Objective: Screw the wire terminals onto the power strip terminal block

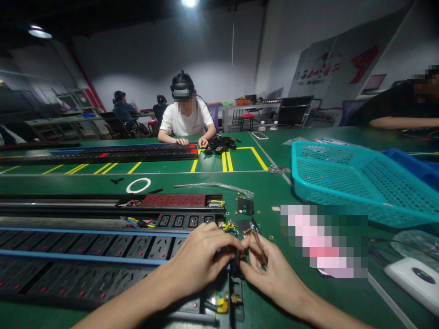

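Rows of black power strips point(133, 249) with sockets and red-dotted modules lie lengthwise in front of me. At their right end, my left hand point(200, 256) is closed, its thumb and fingers pinching a small black part point(235, 261). My right hand point(274, 272) meets it from the other side, fingers curled and tips at the same part. A thin brownish strip-like thing point(259, 246) shows along its fingers; its kind is unclear. Below the hands are a black end bracket point(236, 299) and yellow-sleeved wire ends point(222, 304). The fingertips partly hide the contact.
Brass rings and a dark plate point(244, 206) lie beyond my hands. A turquoise basket point(343, 183) stands right, with a white device point(416, 285) nearer. A white ring of tape point(138, 185) lies farther off. Across the green table point(164, 183), a person point(187, 116) works at another strip.
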`<move>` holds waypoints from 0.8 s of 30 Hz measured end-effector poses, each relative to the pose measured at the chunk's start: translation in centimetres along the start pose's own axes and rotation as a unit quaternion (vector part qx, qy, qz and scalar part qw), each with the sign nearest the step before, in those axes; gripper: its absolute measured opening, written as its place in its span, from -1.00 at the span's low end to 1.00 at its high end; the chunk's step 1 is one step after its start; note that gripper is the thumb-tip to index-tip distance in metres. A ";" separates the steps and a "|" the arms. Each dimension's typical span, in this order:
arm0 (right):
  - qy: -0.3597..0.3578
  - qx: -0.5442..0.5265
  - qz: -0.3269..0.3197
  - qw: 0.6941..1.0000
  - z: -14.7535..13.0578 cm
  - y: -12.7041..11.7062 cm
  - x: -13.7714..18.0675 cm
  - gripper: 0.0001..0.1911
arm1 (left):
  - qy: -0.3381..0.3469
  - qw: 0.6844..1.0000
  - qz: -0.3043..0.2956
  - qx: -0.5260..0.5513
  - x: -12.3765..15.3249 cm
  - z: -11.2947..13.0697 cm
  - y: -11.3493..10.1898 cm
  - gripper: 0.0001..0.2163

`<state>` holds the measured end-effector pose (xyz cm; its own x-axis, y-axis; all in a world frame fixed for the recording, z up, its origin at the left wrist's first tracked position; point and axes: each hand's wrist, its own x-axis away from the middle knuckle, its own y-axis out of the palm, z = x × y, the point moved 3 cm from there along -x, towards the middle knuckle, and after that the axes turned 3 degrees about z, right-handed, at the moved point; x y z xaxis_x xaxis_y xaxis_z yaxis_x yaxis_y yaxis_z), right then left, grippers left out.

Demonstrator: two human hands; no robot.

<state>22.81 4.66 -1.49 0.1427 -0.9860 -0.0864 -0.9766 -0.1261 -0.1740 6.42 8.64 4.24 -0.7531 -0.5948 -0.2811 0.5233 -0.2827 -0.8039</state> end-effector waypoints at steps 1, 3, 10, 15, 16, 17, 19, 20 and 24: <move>-0.002 0.003 -0.001 1.000 0.0 0.0 0.0 -0.83 | -0.002 1.000 -0.001 0.000 0.0 0.0 0.0 -0.76; -0.006 0.011 -0.004 1.000 0.0 0.0 0.0 -0.82 | -0.004 1.000 -0.003 -0.002 0.0 0.0 -0.1 -0.76; -0.013 -0.013 -0.029 0.999 -0.1 0.2 0.4 -0.75 | -0.005 1.000 -0.009 -0.008 -0.1 0.0 -0.1 -0.77; -0.006 -0.004 -0.036 0.999 -0.5 0.4 0.5 -0.71 | -0.009 1.000 -0.013 -0.013 0.0 0.0 -0.1 -0.76; -0.005 0.005 -0.036 0.999 -0.6 0.4 0.4 -0.71 | -0.008 1.000 -0.013 -0.014 0.0 0.0 -0.1 -0.75; -0.005 0.012 -0.033 0.999 -0.7 0.4 0.3 -0.71 | -0.007 1.000 -0.013 -0.013 0.0 0.0 -0.1 -0.75; -0.010 0.015 -0.022 1.000 -0.9 0.3 0.2 -0.74 | -0.005 1.000 -0.010 -0.012 0.1 -0.1 0.0 -0.76; -0.014 0.013 -0.013 1.000 -1.0 0.2 0.1 -0.76 | -0.004 1.000 -0.009 -0.010 0.1 -0.1 0.0 -0.76; -0.027 0.014 0.008 1.000 -1.0 0.0 0.2 -0.82 | -0.002 1.000 -0.006 -0.006 0.1 0.0 0.1 -0.76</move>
<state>22.67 4.37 -0.51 0.1354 -0.9805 -0.1425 -0.9743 -0.1057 -0.1988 6.40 8.59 4.17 -0.7575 -0.5944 -0.2701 0.5097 -0.2799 -0.8136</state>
